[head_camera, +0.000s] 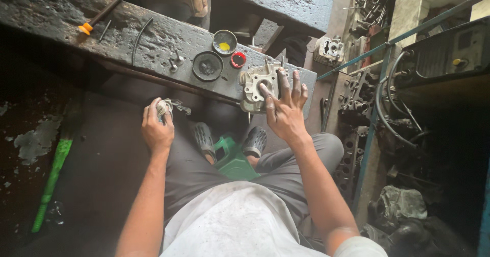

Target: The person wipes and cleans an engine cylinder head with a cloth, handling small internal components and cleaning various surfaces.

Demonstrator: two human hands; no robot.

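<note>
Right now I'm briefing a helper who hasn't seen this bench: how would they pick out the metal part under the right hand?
Find the dark, greasy workbench slab crossing the top of the view and follow its near edge right. There, under the right hand, sits a pale grey cast-metal engine cylinder block with a round bore. Unlike the small round lids beside it, it is blocky, light-coloured and finned.

Left hand (pixel 157 126) fisted (knuckles up), right hand (pixel 286 111) splayed, both arms extended.
</note>
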